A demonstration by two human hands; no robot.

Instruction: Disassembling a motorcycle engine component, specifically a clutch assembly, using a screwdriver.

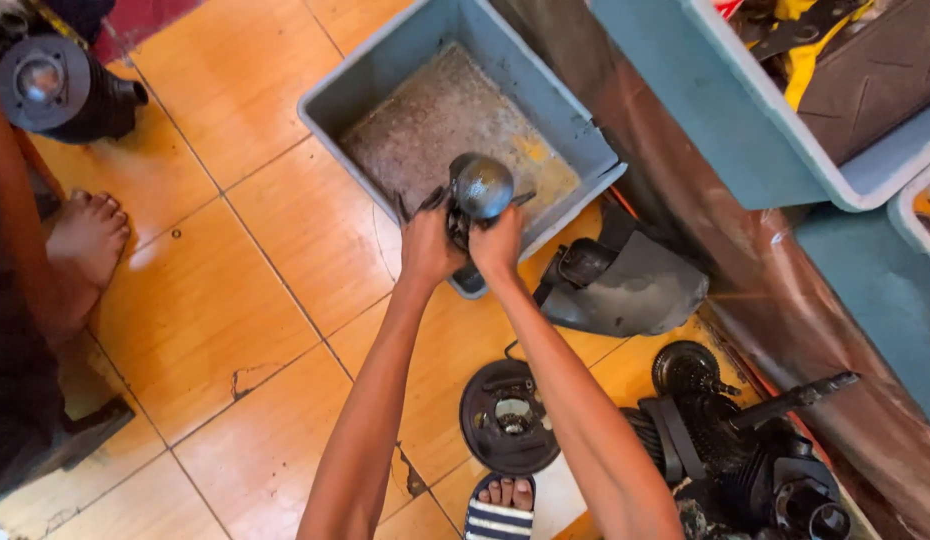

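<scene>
At frame centre, a greasy, heavy-looking metal joint (pixel 480 190) was gripped by left hand (pixel 428 246) and right hand (pixel 498 247), clamped beneath its slippery round head, over a grey plastic tub (pixel 385 70).

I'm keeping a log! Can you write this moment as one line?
left hand: holding round metal part | right hand: holding same part | place: over grey tub | nearby: brake plate on tiled floor

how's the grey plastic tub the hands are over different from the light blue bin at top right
The grey plastic tub sits on the orange tiled floor; the light blue bin sits higher up, cut off by the frame. The grey tub holds only a grimy film on its bottom, while the blue bin holds dark and yellow items. Both are rectangular, open-topped plastic containers. The left hand and right hand grip a round grey metal part over the tub.
</scene>
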